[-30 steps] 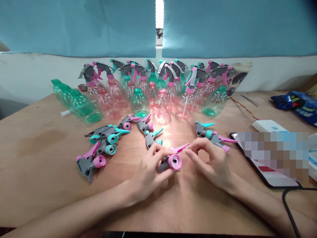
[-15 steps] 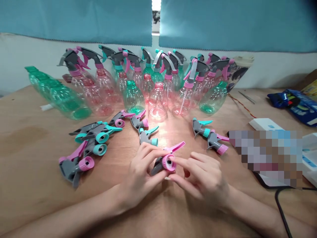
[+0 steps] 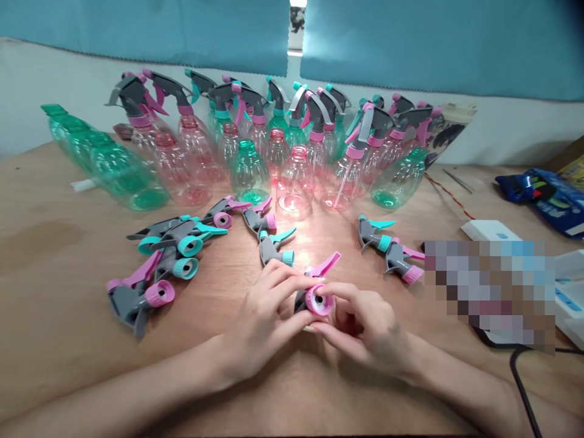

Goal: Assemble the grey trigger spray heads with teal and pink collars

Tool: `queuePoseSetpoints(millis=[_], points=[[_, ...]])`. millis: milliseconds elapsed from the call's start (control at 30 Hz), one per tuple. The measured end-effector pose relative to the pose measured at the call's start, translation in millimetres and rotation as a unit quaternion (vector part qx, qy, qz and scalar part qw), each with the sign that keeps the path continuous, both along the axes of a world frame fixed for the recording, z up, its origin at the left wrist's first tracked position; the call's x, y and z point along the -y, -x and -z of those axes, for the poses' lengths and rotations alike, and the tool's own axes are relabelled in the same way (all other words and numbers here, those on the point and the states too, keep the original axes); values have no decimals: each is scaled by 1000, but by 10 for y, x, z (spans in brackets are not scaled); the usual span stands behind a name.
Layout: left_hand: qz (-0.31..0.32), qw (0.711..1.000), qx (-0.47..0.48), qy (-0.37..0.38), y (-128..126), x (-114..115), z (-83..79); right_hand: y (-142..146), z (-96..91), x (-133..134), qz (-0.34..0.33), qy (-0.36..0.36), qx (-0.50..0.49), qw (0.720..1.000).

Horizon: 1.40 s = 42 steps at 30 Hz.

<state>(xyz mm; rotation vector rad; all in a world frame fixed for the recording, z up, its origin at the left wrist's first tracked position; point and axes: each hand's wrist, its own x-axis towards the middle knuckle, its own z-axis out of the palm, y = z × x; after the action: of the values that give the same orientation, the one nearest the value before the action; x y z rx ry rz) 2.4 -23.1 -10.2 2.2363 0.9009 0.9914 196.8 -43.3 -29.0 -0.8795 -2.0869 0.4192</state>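
Observation:
A grey trigger spray head (image 3: 318,300) with a pink collar and pink trigger is between my hands, its open collar turned toward me. My left hand (image 3: 262,313) grips its body from the left, fingers over the top and thumb beneath. From the right, my right hand (image 3: 371,322) pinches the collar, forefinger at the upper rim and thumb at the lower side. Just beyond my left fingers lies a teal-collared spray head (image 3: 274,248). More loose spray heads lie in a cluster (image 3: 171,258) on the left.
Several green and pink clear bottles (image 3: 296,182) stand at the back, some with spray heads fitted. Two spray heads (image 3: 399,261) lie to the right. Beyond them are a blurred-out flat object (image 3: 493,292), a black cable (image 3: 515,377) and a blue packet (image 3: 547,194).
The right forefinger has moved from inside the collar opening to its upper rim. Both hands and the spray head have shifted slightly right, and the view has moved a little.

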Motion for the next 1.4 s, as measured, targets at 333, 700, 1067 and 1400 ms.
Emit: queuePoseSetpoints(millis=[333, 700, 1067, 1400], points=[[5, 1000, -20, 15, -8, 16, 11, -20, -33, -35, -24, 8, -1, 1000], [48, 998, -39, 25, -31, 9, -20, -111, -148, -141, -90, -13, 37, 995], [64, 994, -54, 67, -23, -15, -23, -174, -236, -168, -119, 65, 103, 985], [71, 994, -52, 68, -29, -44, 5, -148, -213, -168, -127, 90, 101, 983]])
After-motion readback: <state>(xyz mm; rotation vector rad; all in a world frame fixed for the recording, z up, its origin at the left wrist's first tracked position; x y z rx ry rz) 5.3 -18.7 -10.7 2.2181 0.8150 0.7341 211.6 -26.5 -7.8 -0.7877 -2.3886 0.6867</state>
